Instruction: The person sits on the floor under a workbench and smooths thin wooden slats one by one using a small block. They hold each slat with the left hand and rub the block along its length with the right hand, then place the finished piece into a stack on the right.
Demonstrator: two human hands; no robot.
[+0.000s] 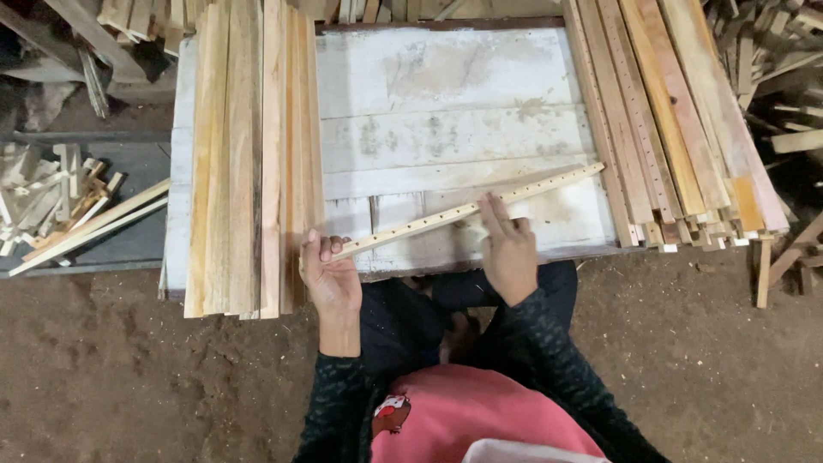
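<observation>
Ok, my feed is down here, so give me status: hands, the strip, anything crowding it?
Left hand grips near end of the perforated wooden strip. Right hand flat on its middle. Strip lies diagonal on white bench, slat stacks either side, not touching.

white bench top (446, 94) bare across its middle — open room from the far edge down to the drilled wooden strip (467, 208) lying slantwise near the front. left flank walled by a stack of plain slats (249, 154), right flank by a stack of drilled slats (660, 120). left hand (330, 274) and right hand (507, 250) on the strip block the front edge — gap between them narrow.
</observation>
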